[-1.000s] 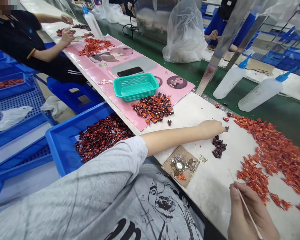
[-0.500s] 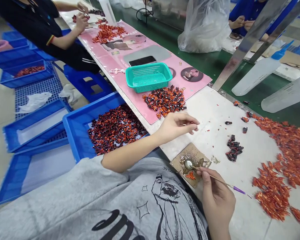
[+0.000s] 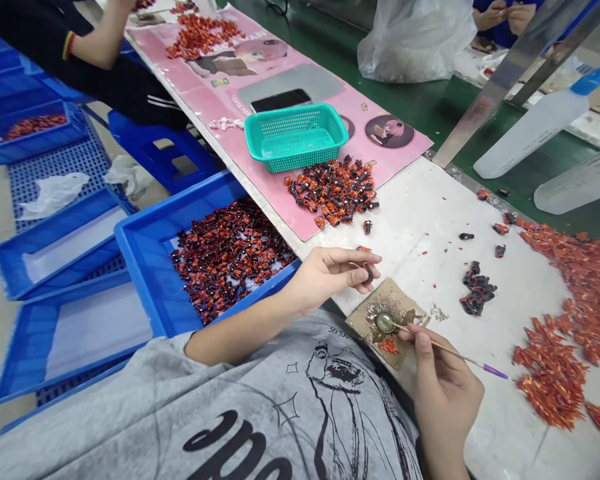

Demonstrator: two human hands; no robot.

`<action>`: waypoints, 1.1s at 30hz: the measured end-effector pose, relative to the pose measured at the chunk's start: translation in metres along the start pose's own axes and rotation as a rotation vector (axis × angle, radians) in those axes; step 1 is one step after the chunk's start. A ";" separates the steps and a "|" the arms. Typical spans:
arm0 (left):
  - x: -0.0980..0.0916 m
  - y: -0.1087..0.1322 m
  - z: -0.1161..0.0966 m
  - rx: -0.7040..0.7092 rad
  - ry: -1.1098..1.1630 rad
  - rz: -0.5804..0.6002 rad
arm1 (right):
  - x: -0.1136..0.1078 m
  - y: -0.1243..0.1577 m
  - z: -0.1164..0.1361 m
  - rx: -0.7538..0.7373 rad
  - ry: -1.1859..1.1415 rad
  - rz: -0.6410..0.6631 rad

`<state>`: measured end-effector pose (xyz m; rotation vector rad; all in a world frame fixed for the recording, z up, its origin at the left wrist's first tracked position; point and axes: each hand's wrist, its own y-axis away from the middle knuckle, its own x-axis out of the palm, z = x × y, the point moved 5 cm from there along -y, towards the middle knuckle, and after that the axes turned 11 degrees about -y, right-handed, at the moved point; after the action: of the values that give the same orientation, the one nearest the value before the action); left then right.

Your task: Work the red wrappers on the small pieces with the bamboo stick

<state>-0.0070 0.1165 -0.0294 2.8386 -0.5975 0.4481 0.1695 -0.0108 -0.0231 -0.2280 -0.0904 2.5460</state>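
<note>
The left hand's [image 3: 327,277] fingers [image 3: 360,259] pinch a small dark-and-orange piece [image 3: 367,271].

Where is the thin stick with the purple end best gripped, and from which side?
Pinch the bare shaft close to the end at the shiny blob, coming from the near side, as the right hand does. The stick is long and slender, so a hold near the working end probably steadies it best, and the purple end stays free, pointing away over the table.
</note>
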 end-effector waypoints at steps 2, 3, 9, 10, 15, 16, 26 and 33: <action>0.005 0.003 0.005 -0.050 0.061 0.026 | -0.005 0.000 -0.004 0.066 -0.019 -0.050; 0.007 0.004 0.007 -0.070 0.089 0.035 | -0.007 -0.001 -0.007 0.093 -0.031 -0.065; 0.021 0.011 0.022 -0.172 0.201 0.079 | -0.011 -0.004 -0.004 0.088 -0.111 -0.122; 0.023 0.013 0.024 -0.184 0.205 0.085 | -0.011 -0.005 -0.001 0.066 -0.120 -0.123; 0.028 0.019 0.025 -0.213 0.197 0.071 | -0.003 -0.006 0.021 -0.038 -0.173 -0.116; 0.028 0.020 0.025 -0.214 0.195 0.063 | -0.002 -0.006 0.025 -0.061 -0.184 -0.118; 0.030 0.021 0.028 -0.245 0.191 0.050 | 0.009 -0.003 0.033 -0.119 -0.192 -0.040; 0.031 0.023 0.027 -0.230 0.234 0.077 | 0.013 -0.001 0.039 -0.183 -0.061 -0.017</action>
<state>0.0168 0.0784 -0.0410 2.5073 -0.6652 0.6666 0.1525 -0.0034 0.0132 -0.2191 -0.3483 2.5293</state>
